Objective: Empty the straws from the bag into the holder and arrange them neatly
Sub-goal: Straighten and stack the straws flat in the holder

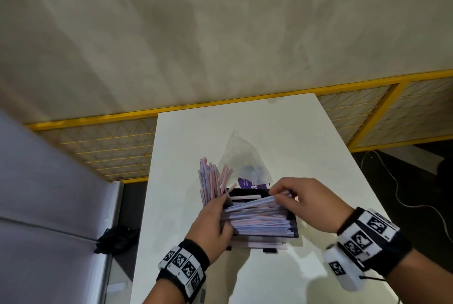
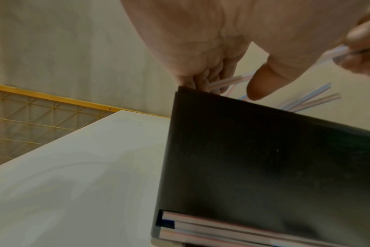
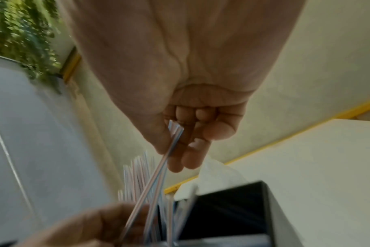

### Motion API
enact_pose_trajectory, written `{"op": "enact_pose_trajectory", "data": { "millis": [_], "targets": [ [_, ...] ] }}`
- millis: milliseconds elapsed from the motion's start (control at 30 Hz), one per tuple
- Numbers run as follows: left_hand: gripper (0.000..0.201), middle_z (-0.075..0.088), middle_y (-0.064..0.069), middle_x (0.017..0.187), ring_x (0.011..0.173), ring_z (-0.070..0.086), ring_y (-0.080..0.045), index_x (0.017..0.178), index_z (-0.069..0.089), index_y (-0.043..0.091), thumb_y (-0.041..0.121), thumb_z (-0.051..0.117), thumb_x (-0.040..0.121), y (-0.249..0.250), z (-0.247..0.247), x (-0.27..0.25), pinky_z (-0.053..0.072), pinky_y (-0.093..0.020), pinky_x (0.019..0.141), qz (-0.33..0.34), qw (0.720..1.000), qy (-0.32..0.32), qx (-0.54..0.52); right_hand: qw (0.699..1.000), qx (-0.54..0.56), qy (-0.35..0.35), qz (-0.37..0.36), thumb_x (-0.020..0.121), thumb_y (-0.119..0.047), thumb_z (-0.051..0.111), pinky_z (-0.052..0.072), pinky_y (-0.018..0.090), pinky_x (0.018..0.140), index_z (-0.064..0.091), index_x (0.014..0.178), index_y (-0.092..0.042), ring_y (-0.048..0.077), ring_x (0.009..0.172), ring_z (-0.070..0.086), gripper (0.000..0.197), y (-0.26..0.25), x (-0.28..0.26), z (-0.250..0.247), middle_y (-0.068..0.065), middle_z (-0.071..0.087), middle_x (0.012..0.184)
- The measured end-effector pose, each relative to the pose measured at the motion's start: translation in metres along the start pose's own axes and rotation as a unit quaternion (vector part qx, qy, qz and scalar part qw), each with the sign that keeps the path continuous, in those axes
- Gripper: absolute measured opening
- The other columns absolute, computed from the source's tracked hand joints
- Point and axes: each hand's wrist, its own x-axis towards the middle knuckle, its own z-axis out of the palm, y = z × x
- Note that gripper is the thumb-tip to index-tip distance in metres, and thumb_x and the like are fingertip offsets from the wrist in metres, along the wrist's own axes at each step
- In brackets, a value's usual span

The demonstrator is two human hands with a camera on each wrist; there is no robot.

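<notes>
A black holder (image 1: pixel 295 227) stands on the white table (image 1: pixel 269 132), filled with striped straws (image 1: pixel 259 221) lying flat; more straws (image 1: pixel 210 178) stand upright at its far left corner. The clear bag (image 1: pixel 241 159) sits crumpled just behind it. My left hand (image 1: pixel 225 208) curls over the holder's left end, fingers and thumb around the straw ends (image 2: pixel 228 81). My right hand (image 1: pixel 275 193) pinches the right ends of a few straws (image 1: pixel 252 202) raised slantwise above the pile. In the right wrist view thumb and fingers (image 3: pixel 180 160) nip those straws (image 3: pixel 158 168) above the holder (image 3: pixel 232 208).
A yellow-framed wire-mesh fence (image 1: pixel 98 151) runs behind the table. A grey panel (image 1: pixel 49 205) stands to the left, with a dark bundle (image 1: pixel 115 240) on the floor beside it. A cable (image 1: pixel 404 200) trails on the floor at the right.
</notes>
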Motion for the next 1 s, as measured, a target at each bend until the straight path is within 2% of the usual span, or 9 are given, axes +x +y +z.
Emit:
{"op": "enact_pose_trajectory", "data": {
  "millis": [133,267,333,400,500,600,767,900,1000],
  "targets": [
    [0.071,0.046,0.013,0.142,0.130,0.044,-0.004,0.156,0.032,0.025,0.021,0.049,0.087,-0.002,0.000,0.001,0.030,-0.013,0.112,-0.010,1.000,-0.010,0.013,0.998,-0.068,-0.016,0.005,0.101,-0.036,0.062,0.049,0.025,0.083,0.071,0.112,-0.035,0.002,0.093,0.065,0.014,0.014,-0.005,0.023,-0.018,0.073,0.101],
    [0.070,0.042,0.033,0.128,0.115,0.038,0.021,0.154,0.032,0.037,0.025,0.050,0.087,0.001,0.002,0.000,0.021,0.007,0.098,0.002,1.000,0.013,0.006,0.962,-0.263,-0.047,-0.053,0.104,-0.047,0.047,0.041,0.030,0.091,0.066,0.119,-0.035,0.013,0.108,0.056,0.028,0.013,-0.002,0.045,-0.014,0.063,0.115],
    [0.060,0.046,0.035,0.125,0.113,0.043,0.021,0.145,0.043,0.037,0.029,0.050,0.086,0.003,0.003,0.000,0.030,0.000,0.101,0.014,0.999,0.023,0.021,0.956,-0.287,-0.039,-0.054,0.103,-0.049,0.044,0.038,0.031,0.089,0.065,0.118,-0.032,0.017,0.106,0.054,0.031,0.006,-0.001,0.051,-0.009,0.059,0.115],
    [0.051,0.056,0.020,0.129,0.116,0.051,0.004,0.139,0.052,0.029,0.031,0.050,0.088,0.004,0.004,0.000,0.038,-0.015,0.105,0.016,0.999,0.012,0.046,0.952,-0.301,-0.016,-0.056,0.100,-0.046,0.047,0.039,0.033,0.085,0.066,0.114,-0.028,0.020,0.100,0.055,0.029,-0.004,-0.002,0.054,-0.006,0.058,0.112],
    [0.041,0.060,0.009,0.129,0.117,0.056,-0.010,0.130,0.061,0.024,0.029,0.051,0.091,0.002,0.006,0.001,0.039,-0.018,0.104,0.024,0.996,-0.003,0.081,0.948,-0.303,0.053,-0.085,0.090,-0.037,0.054,0.046,0.035,0.076,0.068,0.106,-0.025,0.021,0.089,0.058,0.024,-0.013,-0.005,0.059,-0.004,0.059,0.105],
    [0.037,0.062,0.006,0.127,0.116,0.057,-0.012,0.127,0.065,0.021,0.028,0.053,0.093,0.002,0.007,0.001,0.042,-0.024,0.104,0.035,0.994,-0.008,0.101,0.952,-0.277,0.041,-0.123,0.094,-0.037,0.050,0.051,0.039,0.084,0.068,0.117,-0.022,0.021,0.101,0.061,0.034,-0.012,-0.003,0.071,-0.003,0.061,0.117],
    [0.037,0.059,0.010,0.125,0.115,0.054,-0.007,0.130,0.060,0.025,0.026,0.053,0.094,0.006,0.013,0.001,0.039,-0.016,0.103,0.045,0.995,-0.005,0.094,0.928,-0.356,-0.084,-0.069,0.107,-0.043,0.037,0.035,0.045,0.115,0.034,0.154,-0.008,0.031,0.136,0.043,0.059,-0.001,0.016,0.097,0.012,0.041,0.152],
    [0.049,0.053,0.009,0.139,0.126,0.043,0.000,0.142,0.050,0.025,0.027,0.052,0.093,0.010,0.019,0.000,0.016,0.001,0.104,0.038,0.996,-0.007,0.080,0.904,-0.411,-0.113,-0.022,0.110,-0.045,0.030,0.036,0.050,0.108,0.022,0.158,-0.002,0.037,0.129,0.047,0.065,0.004,0.028,0.110,0.019,0.043,0.151],
    [0.062,0.045,0.006,0.151,0.139,0.037,-0.007,0.153,0.037,0.023,0.030,0.051,0.092,0.007,0.024,0.000,0.017,-0.009,0.113,0.023,0.996,-0.019,0.080,0.908,-0.403,-0.113,-0.005,0.111,-0.044,0.031,0.039,0.047,0.100,0.040,0.148,-0.009,0.035,0.119,0.054,0.052,0.003,0.035,0.109,0.014,0.056,0.135]
  ]
}}
